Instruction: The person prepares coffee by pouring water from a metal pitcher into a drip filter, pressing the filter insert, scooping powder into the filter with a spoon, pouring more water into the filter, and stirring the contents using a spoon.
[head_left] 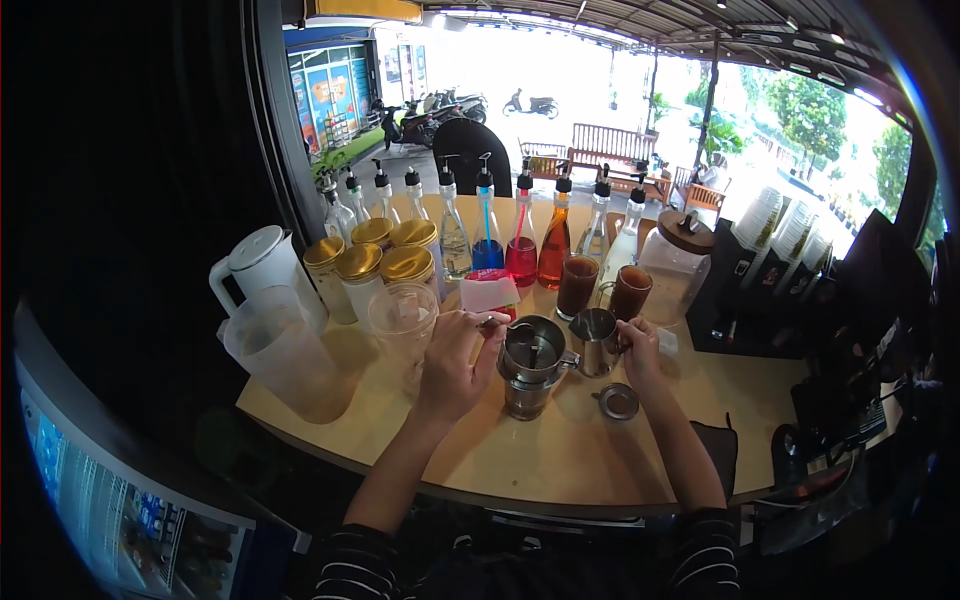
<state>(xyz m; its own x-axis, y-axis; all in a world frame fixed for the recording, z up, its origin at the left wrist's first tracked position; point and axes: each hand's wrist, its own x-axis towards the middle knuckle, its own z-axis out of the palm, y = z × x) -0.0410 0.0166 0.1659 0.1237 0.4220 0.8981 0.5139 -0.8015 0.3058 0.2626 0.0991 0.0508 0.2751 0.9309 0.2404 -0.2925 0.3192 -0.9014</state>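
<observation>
My left hand [460,358] pinches the handle of a metal spoon [518,325], whose far end reaches into a metal drip coffee filter [545,372]. That filter sits on top of a short glass [525,402] with dark liquid in its bottom. Just to the right, my right hand [641,350] grips a small steel milk pitcher [598,352] by its handle side, beside the filter. A round metal lid [619,402] lies on the table below the pitcher. Two glasses of brown drink, one straight [577,288] and one a mug [630,294], stand behind the pitcher.
Syrup bottles with pumps [522,255] line the back. Gold-lidded jars [358,270], a white jug [268,268], a frosted pitcher [275,340] and a clear plastic cup [404,320] stand left. A wooden-lidded jar [680,265] and cup rack [755,280] stand right.
</observation>
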